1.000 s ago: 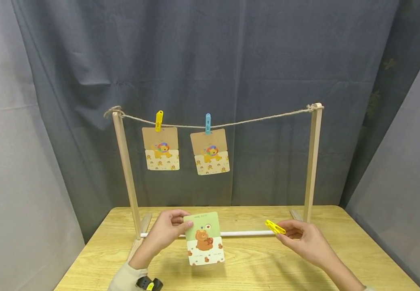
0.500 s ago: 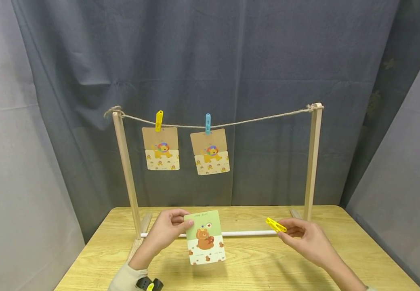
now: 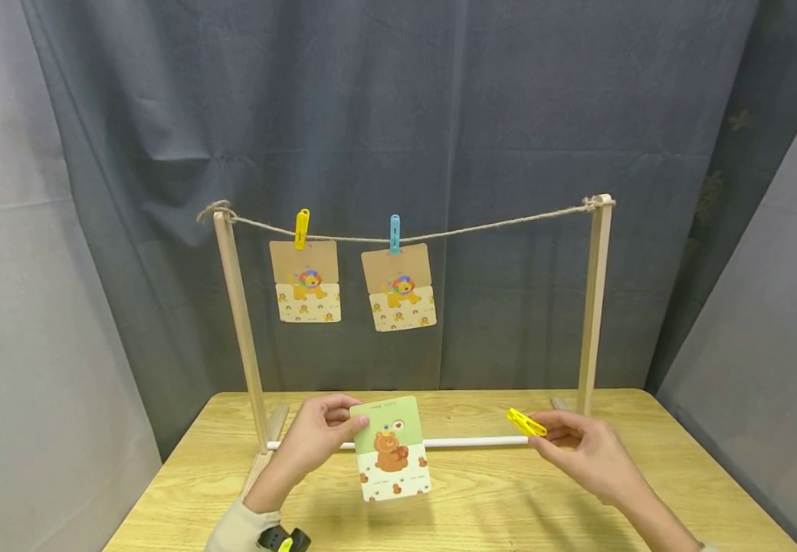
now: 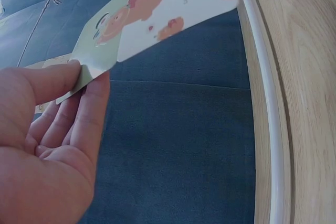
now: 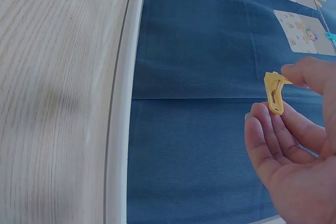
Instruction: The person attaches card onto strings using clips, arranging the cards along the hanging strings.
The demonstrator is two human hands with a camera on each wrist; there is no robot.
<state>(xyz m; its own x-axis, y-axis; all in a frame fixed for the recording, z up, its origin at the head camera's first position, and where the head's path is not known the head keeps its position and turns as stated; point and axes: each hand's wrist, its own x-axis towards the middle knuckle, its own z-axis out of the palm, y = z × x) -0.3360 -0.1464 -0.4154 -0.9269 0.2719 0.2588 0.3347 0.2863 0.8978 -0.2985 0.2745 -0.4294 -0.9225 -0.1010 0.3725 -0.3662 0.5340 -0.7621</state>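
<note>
My left hand [image 3: 316,433] pinches a green-and-white bear card [image 3: 391,452] by its upper left edge, thumb in front and fingers behind. The card is held up over the table, its printed face toward the head camera. On the right, my right hand [image 3: 588,456] holds a yellow clothespin [image 3: 526,422] between thumb and fingertips; the right wrist view shows the clothespin [image 5: 274,93] from the side. Two tan lion cards hang from the twine [image 3: 495,227]: the left card [image 3: 306,284] under a yellow clothespin [image 3: 301,229], the right card [image 3: 400,290] under a blue clothespin [image 3: 395,234], slightly tilted.
The twine is tied between a left wooden post [image 3: 240,330] and a right wooden post [image 3: 595,307]. A white rod [image 3: 467,442] runs low between them across the wooden table [image 3: 495,498]. Behind hangs a dark curtain [image 3: 523,322]; pale cloth panels flank both sides.
The bear card has shifted slightly right and up in my left hand. My right hand has risen a little with the yellow clothespin. The hanging cards stay as they were.
</note>
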